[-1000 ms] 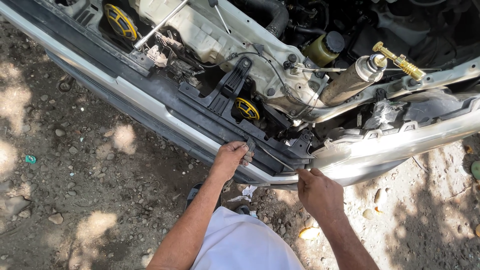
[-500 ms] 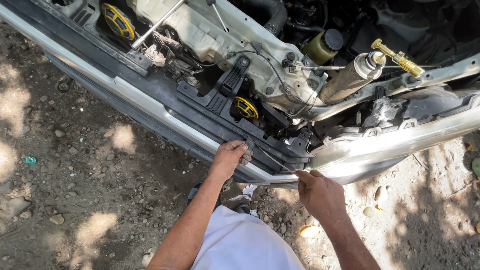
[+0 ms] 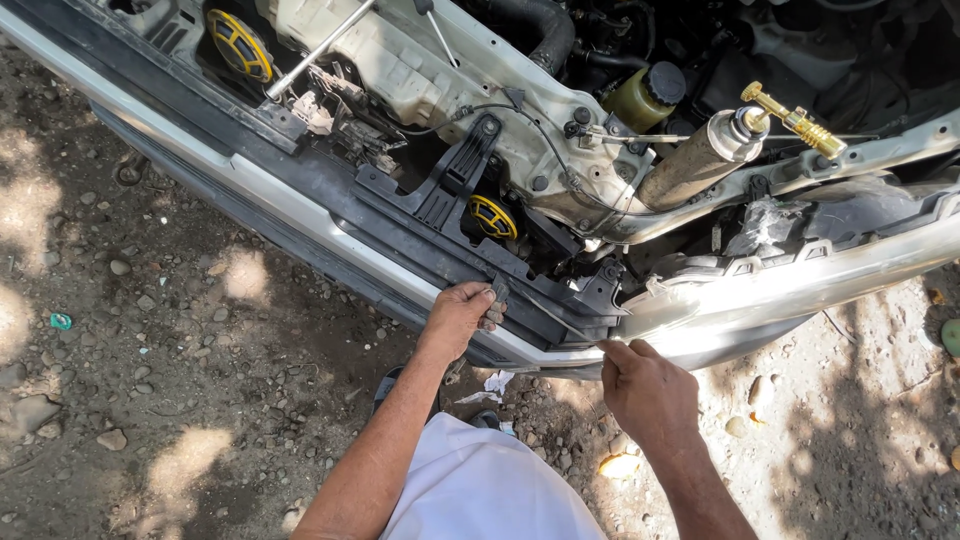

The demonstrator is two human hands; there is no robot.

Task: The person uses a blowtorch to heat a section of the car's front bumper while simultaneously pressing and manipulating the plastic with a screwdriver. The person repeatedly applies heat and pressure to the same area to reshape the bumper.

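Observation:
I look down at the open front of a car. My left hand [image 3: 460,315] grips the top edge of the black bumper support [image 3: 400,215], with a small grey tool [image 3: 497,298] between its fingers. My right hand [image 3: 645,395] is closed on the lower edge of the silver bumper [image 3: 760,300], its fingers pinching the rim where the silver and black panels meet. A thin wire [image 3: 555,315] runs between the two hands along the panel.
A metal canister with a brass nozzle [image 3: 705,160] lies on the engine bay frame. Two yellow horns [image 3: 493,217] [image 3: 238,45] sit behind the grille. A prop rod [image 3: 320,48] crosses the top. Gravel ground [image 3: 150,350] with scraps of paper [image 3: 490,385] lies below.
Both hands stay at the bumper seam. My left hand has shifted slightly up on the black edge. The view has barely moved.

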